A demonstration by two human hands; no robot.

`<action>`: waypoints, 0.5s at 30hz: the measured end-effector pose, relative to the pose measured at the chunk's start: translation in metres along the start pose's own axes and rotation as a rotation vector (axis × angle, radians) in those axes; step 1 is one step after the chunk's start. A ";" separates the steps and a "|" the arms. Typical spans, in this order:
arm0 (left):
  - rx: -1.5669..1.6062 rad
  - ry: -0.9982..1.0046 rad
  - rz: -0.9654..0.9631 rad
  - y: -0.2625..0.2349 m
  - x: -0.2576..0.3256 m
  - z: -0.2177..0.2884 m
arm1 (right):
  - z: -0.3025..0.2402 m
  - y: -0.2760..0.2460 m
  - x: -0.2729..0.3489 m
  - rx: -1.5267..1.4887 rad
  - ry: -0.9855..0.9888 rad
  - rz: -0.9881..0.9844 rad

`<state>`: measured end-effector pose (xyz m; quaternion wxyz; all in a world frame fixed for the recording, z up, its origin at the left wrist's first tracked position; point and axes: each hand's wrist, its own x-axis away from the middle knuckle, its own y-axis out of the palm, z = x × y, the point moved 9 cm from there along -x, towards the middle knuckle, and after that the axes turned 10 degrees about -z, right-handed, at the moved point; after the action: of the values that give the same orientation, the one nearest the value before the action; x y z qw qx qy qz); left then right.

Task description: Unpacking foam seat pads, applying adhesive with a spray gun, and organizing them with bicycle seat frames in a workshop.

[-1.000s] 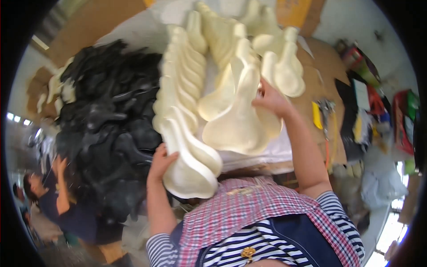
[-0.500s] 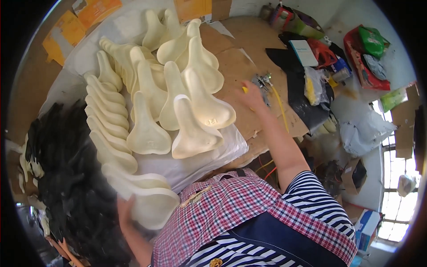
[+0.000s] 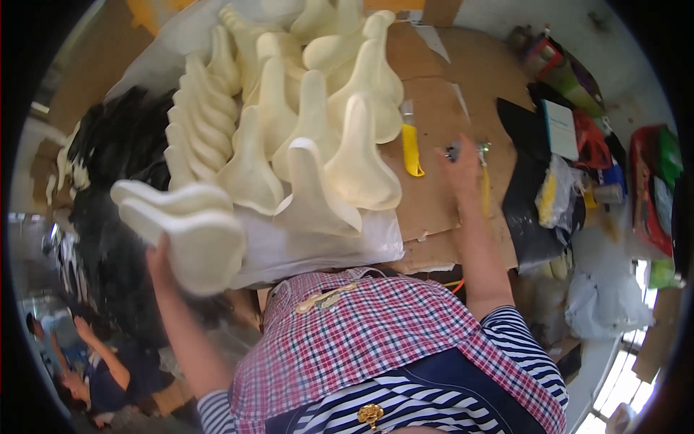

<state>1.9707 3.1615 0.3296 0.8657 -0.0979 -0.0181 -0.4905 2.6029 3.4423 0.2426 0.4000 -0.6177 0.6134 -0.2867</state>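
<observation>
Saddle foams, cream-coloured, lie heaped on a white sheet that covers the left part of the cardboard-topped table. A pile of black saddle shells sits to the left of the heap, touching it. Two foams are lifted off the heap's near-left edge, stacked one on the other. The left hand grips these two from below; the fingers are hidden behind the foam, so how far they close cannot be told. The right hand is over bare cardboard, right of the heap, fingers curled around a small metal tool; motion blur hides the grip detail. A yellow knife lies flat on the cardboard between heap and right hand, touching neither.
</observation>
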 end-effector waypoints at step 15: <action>-0.350 -0.295 -0.127 0.076 -0.042 -0.044 | -0.025 0.054 -0.027 -0.022 0.248 -0.450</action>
<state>2.0111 3.2273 0.2695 0.7909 -0.3160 -0.0650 -0.5200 2.5510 3.4694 0.2129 0.2410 -0.7030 0.5078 -0.4356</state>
